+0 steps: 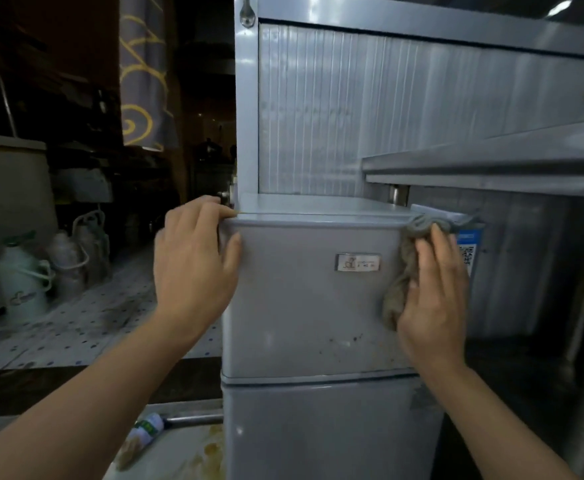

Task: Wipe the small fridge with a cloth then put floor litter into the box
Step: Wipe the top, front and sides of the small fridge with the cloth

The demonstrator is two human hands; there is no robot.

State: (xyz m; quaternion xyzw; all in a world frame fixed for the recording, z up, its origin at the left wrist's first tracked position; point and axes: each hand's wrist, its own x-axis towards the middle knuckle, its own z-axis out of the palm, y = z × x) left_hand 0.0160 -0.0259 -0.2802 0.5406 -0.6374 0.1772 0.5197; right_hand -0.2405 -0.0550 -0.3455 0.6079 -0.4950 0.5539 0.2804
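small fridge (304, 299) dead ahead, silver-grey, two doors stacked, tucked against a ribbed metal panel (352, 109) and beside a steel desk (491, 164). upper door smooth and slightly glossy, rounded at the top edge, small rectangular badge (357, 262) near the middle, dark specks and smears low down near the seam. cloth (403, 271), greyish-brown, limp and bunched, pressed to the door's right edge by the right hand (432, 299), fingers (425, 251) fairly straight and flat over it, top of the cloth spilling over the corner. left hand (193, 261) bracing the top left corner, fingers hooked over the rim, thumb on the door face. best done, by the look of it, with firm flat pressure, long overlapping strokes downward toward the specks, cloth spread wider rather than wadded, left hand steadying so the door stays closed. lower left, a plastic bottle (141, 434) lying on a stained floor; likely litter for later. box not in view.
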